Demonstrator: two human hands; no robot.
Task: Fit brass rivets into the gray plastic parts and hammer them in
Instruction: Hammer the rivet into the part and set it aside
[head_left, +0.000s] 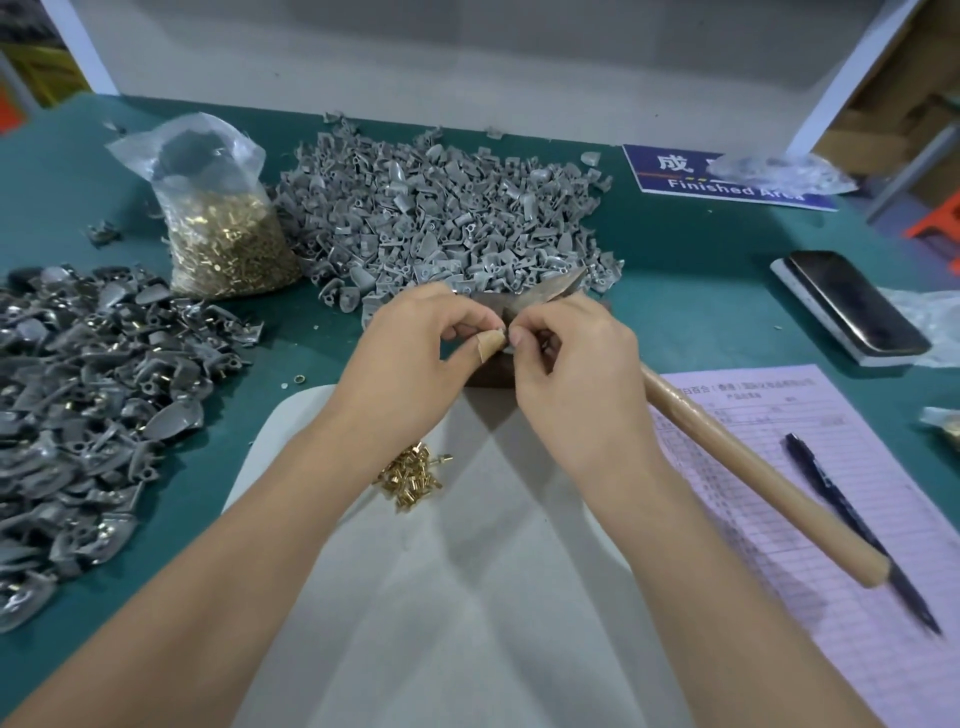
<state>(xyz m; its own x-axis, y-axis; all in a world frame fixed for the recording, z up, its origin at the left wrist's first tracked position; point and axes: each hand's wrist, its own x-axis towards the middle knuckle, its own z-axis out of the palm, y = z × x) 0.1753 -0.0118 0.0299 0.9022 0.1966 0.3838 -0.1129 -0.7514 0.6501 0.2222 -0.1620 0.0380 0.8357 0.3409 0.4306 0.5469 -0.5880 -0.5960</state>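
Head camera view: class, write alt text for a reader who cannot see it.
Two bare hands, left hand and right hand, pinch a small gray plastic part together above a green table. Loose brass rivets lie nearby; a wooden hammer handle rests on pink paper.

Light was even and fairly bright, coming from overhead; my forearms threw soft shadows on the white cloth (467, 597) at the bench's near edge. Dull glare showed on the phone (852, 301) by the right edge and on the plastic bag (208, 171). Wide-angle bending curved the bench's (701, 270) far edge. My fingertips (488, 332) were slightly blurred; the pen (857, 525) smeared.
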